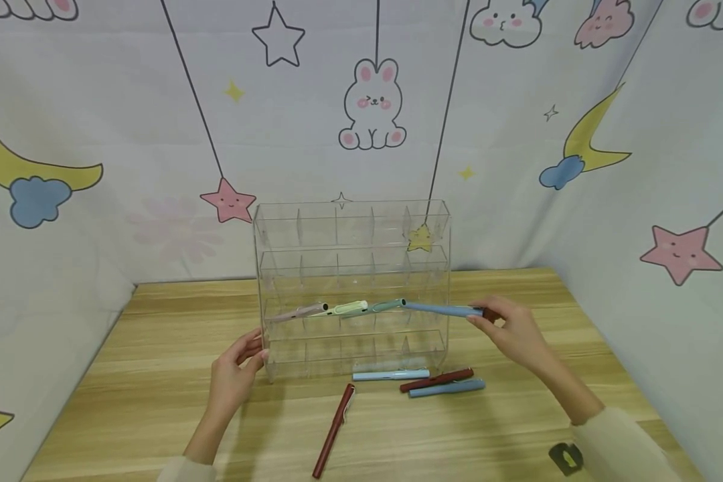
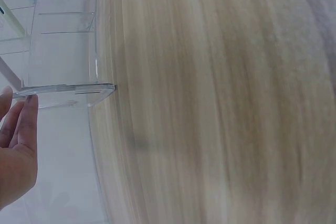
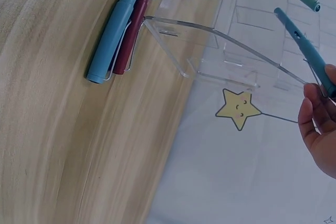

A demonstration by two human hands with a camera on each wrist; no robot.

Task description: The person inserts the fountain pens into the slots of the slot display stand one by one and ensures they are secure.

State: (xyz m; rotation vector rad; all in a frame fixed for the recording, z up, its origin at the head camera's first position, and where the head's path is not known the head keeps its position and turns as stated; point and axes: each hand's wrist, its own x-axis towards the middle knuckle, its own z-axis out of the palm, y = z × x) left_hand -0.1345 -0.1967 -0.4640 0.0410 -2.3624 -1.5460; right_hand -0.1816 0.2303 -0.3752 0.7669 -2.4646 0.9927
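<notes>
Head view: a clear acrylic four-tier compartment rack [image 1: 355, 345] stands upright on a light wood-grain desk [image 1: 175, 375]. Clock positions refer to the rack's centre.

Hands: the left hand [image 1: 236, 368], at 8 o'clock, grips the edge of the rack's left side panel; the left wrist view shows its fingertips against the outer face. The right hand [image 1: 512, 331], at 3 o'clock, pinches one end of a slim blue capped pen [image 1: 440, 309].

Held pen: it lies nearly level, its free end pointing to 9 o'clock before the third tier from the top.

Third tier: a greyish-mauve pen [image 1: 295, 312], a pale green pen [image 1: 349, 308] and a grey-green pen [image 1: 385, 306] lie in a slanted row. The right wrist view shows a gap between the grey-green pen and the held pen.

Desk: a light blue pen [image 1: 391, 375] lies at 5 o'clock, just beside the rack's base. A dark red pen [image 1: 436, 380] and a second blue pen [image 1: 448, 387] lie side by side between 4 and 5 o'clock. A second dark red pen [image 1: 334, 432] lies alone at 6 o'clock.
</notes>
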